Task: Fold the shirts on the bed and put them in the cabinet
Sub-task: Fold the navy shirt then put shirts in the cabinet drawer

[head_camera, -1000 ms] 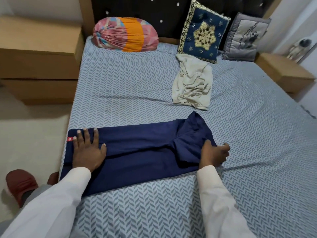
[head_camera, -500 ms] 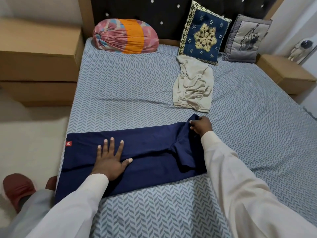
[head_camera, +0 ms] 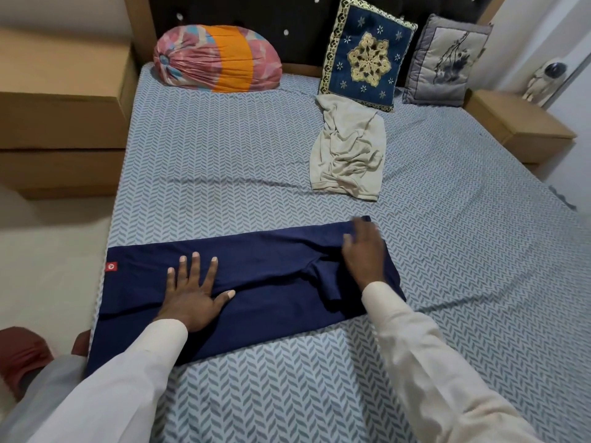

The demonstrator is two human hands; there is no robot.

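Along the near left edge of the bed (head_camera: 224,161) the navy shirt (head_camera: 271,276) lies folded to a long strip under both hands, left hand (head_camera: 192,297) splayed flat, right hand (head_camera: 364,252) blurred but seemingly flat, gripping nothing, while the cream shirt (head_camera: 350,151) waits crumpled toward the head edge, neither put away.

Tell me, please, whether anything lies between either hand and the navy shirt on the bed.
Nothing visible does: the left hand lies flat on the navy shirt near its middle, and the right hand rests on its right end.
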